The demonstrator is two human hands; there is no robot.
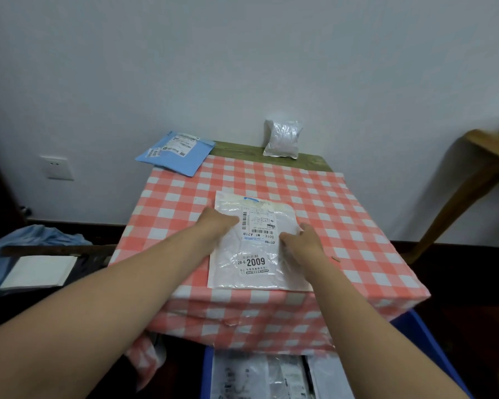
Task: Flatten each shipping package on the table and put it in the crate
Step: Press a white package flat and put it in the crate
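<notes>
The table [349, 217] lies open along its right edge and left edge — room to pass. A blue mailer [182, 156] fills the far left corner; a silver pouch [283, 138] stands at the far edge.

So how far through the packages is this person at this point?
Done: some packages already lie in the blue crate. In hand: the left hand and right hand press the white package on the table. Left: the blue mailer and silver bag at the far edge.
</notes>
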